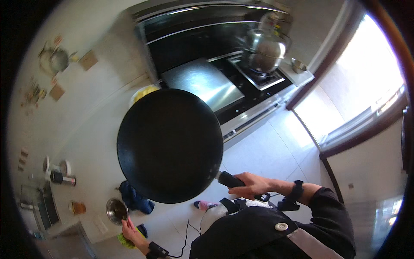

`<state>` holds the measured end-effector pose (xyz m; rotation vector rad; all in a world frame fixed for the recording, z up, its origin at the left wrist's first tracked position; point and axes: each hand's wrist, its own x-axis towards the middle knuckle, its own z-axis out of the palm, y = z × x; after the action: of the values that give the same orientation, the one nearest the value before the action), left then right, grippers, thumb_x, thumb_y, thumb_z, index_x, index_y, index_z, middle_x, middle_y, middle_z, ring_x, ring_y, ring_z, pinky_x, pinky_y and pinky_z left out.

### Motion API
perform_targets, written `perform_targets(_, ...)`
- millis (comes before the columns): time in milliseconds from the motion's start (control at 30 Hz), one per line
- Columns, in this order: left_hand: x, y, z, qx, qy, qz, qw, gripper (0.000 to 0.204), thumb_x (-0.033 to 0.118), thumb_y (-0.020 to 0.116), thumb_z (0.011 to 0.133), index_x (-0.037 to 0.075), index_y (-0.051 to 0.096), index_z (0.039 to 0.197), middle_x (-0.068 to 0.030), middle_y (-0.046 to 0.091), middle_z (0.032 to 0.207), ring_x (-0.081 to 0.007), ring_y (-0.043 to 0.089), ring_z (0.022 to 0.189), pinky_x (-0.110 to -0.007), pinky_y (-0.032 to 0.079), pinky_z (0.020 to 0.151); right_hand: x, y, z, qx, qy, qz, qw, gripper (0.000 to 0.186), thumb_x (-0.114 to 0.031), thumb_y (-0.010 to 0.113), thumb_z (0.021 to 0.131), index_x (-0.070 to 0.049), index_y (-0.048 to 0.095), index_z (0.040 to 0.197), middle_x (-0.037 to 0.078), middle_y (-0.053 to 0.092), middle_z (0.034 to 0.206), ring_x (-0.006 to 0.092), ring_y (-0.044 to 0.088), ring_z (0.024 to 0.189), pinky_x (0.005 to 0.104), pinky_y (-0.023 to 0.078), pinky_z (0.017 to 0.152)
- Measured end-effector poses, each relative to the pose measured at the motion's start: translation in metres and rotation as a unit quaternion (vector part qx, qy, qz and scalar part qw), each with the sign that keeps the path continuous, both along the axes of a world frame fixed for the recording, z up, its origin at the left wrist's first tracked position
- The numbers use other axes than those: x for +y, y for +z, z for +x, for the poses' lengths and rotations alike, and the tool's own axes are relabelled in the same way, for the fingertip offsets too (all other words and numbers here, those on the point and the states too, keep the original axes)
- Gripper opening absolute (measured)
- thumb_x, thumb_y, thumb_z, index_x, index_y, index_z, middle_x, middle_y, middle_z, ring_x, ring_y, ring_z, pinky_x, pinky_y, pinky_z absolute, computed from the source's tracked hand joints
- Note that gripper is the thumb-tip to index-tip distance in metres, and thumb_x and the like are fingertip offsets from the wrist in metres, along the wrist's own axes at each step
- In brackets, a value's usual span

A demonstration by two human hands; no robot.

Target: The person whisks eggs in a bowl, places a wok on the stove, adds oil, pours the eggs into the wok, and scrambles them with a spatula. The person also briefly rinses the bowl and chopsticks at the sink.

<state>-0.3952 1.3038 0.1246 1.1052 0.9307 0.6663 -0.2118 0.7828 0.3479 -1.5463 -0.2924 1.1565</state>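
My right hand [247,186] grips the black handle of a large dark frying pan [170,144], held up in the middle of the view, where it hides part of the counter and of a plate of yellow food [145,91] behind it. At the lower left, my left hand [131,231] has its fingers closed on the rim of a small steel bowl [117,210]. A dark blue cloth-like item [134,197] lies beside the bowl, partly covered by the pan.
The stove [235,103] at the back carries a steel cover plate [198,80] and a steel pot [265,54], with a small bowl [298,65] beside it. A sink [49,211], a glass [78,207] and a black cylinder [62,178] are at left. A bright doorway [353,73] is at right.
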Motion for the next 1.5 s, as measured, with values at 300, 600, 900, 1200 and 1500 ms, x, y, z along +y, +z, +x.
perform_targets(300, -0.036, 0.002, 0.050, 0.094, 0.137, -0.008, 0.986, 0.063, 0.036, 0.058, 0.092, -0.021, 0.047, 0.115, -0.0255, 0.056, 0.112, -0.0310, 0.059, 0.098, -0.034, 0.056, 0.084, -0.196, -0.001, -0.055, 0.016, -0.226, -0.050, 0.973, 0.033, -0.033, 0.063, 0.090, -0.003, 0.052, 0.099, -0.002, 0.050, 0.063, 0.0070, 0.049, 0.050, 0.0217, 0.038, 0.043)
perform_targets(600, -0.271, 0.012, 0.201, 0.081, -0.067, 0.082, 0.991, 0.037, 0.025, 0.057, 0.088, -0.005, 0.056, 0.109, -0.0197, 0.064, 0.103, -0.0334, 0.065, 0.085, -0.036, 0.055, 0.072, -0.358, -0.030, -0.100, 0.094, -0.456, 0.013, 0.885, 0.038, -0.036, 0.071, 0.083, -0.007, 0.047, 0.090, -0.002, 0.047, 0.060, 0.0085, 0.048, 0.046, 0.0223, 0.040, 0.042)
perform_targets(900, -0.692, 0.104, 0.429, -0.012, -0.625, -0.055, 0.779, 0.027, 0.020, 0.053, 0.095, -0.002, 0.059, 0.110, -0.0167, 0.067, 0.101, -0.0229, 0.067, 0.088, -0.029, 0.054, 0.076, -0.454, -0.055, -0.092, 0.080, -0.661, 0.056, 0.744, 0.026, -0.022, 0.066, 0.087, -0.005, 0.047, 0.085, -0.002, 0.042, 0.053, 0.0068, 0.038, 0.039, 0.0232, 0.035, 0.036)
perform_targets(1200, -0.991, 0.068, 0.673, -0.059, -0.652, -0.231, 0.719, 0.038, 0.024, 0.058, 0.093, -0.004, 0.046, 0.116, -0.0210, 0.062, 0.101, -0.0302, 0.065, 0.091, -0.036, 0.056, 0.081, -0.543, -0.049, -0.018, 0.073, -0.751, 0.025, 0.655, 0.018, -0.016, 0.062, 0.088, -0.006, 0.048, 0.087, -0.004, 0.038, 0.054, 0.0060, 0.036, 0.038, 0.0234, 0.034, 0.034)
perform_targets(1500, -1.114, 0.028, 0.835, -0.006, -0.657, -0.292, 0.695, 0.056, 0.038, 0.066, 0.086, -0.001, 0.045, 0.119, -0.0251, 0.060, 0.100, -0.0359, 0.067, 0.078, -0.042, 0.060, 0.067, -0.641, -0.041, 0.065, 0.093, -0.754, 0.034, 0.650, 0.021, -0.019, 0.064, 0.088, -0.005, 0.048, 0.089, -0.004, 0.039, 0.053, 0.0069, 0.036, 0.037, 0.0242, 0.034, 0.034)
